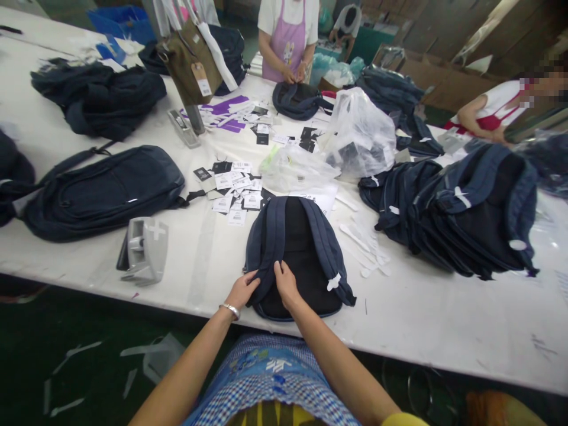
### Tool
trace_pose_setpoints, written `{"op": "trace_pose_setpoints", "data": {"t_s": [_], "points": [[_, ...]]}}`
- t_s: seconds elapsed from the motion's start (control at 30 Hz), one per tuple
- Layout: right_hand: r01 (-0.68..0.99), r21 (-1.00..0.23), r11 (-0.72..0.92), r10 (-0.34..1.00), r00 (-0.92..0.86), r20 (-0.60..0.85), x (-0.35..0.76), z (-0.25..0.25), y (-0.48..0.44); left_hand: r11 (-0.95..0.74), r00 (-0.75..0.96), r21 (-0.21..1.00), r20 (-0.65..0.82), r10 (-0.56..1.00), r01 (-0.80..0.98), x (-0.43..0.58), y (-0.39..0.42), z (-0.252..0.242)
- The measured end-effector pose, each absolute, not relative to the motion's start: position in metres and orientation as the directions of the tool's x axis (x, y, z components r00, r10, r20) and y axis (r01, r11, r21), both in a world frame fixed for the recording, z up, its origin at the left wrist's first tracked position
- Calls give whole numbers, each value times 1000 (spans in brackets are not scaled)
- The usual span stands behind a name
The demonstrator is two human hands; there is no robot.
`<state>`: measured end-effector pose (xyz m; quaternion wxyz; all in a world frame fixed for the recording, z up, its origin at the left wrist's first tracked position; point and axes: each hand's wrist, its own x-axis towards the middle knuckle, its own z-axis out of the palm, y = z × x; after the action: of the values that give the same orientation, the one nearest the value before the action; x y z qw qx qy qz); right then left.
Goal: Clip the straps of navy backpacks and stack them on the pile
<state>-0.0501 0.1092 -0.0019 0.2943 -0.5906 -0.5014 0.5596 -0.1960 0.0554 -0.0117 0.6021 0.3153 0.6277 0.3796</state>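
A dark blue backpack [296, 251] lies straps-up in front of me at the table's near edge. At the lower part of its left shoulder strap [274, 231], my left hand [243, 290] pinches the outer side, fingertips partly hidden by the strap. My right hand [286, 285] is closed on the inner edge of that same strap, thumb on top. Around the lower end of the other shoulder strap [322, 236] sits a white band [333, 282]. Just beyond the backpack lie black and white hang tags [237, 189] in a loose heap.
White strips [366, 245] lie right of the backpack, before a pile of backpacks [461, 207]. A tape dispenser [146, 248] and another backpack [110, 189] are at left. Clear plastic bags [361, 130] stand behind. Across the table, a person in a purple apron [288, 38] handles a backpack.
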Motion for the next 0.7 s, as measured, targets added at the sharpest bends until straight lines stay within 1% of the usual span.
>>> {"op": "trace_pose_setpoints", "data": {"t_s": [0.07,0.1,0.17,0.2,0.3,0.37,0.47,0.53,0.6,0.7], "points": [[240,-912,-332,930,-79,-360,-45,0,106,509,-2,859,-510,860,-55,-201,58,-7],[209,-912,-355,921,-93,-379,-43,1,105,515,48,855,-513,857,-62,-203,60,-4],[149,-897,-416,878,-192,-439,-39,-1,104,546,134,833,-533,836,-91,-206,62,1],[127,-885,-447,851,-246,-465,-38,-2,105,562,148,821,-546,825,-104,-206,63,3],[108,-860,-499,788,-356,-502,-36,-11,105,597,95,789,-590,802,-144,-205,63,2],[121,-856,-503,791,-335,-512,-36,-16,103,622,62,761,-622,780,-188,-203,61,0],[121,-839,-531,798,-262,-543,-37,-17,95,636,69,736,-640,766,-231,-200,57,-2],[97,-809,-580,757,-303,-579,-38,-14,89,600,65,775,-600,797,-198,-200,56,-2],[70,-775,-628,716,-340,-610,-38,-10,86,547,45,830,-545,837,-110,-200,56,-2],[27,-748,-663,709,-297,-639,-38,-5,84,497,45,867,-499,866,37,-206,58,-2]]}}
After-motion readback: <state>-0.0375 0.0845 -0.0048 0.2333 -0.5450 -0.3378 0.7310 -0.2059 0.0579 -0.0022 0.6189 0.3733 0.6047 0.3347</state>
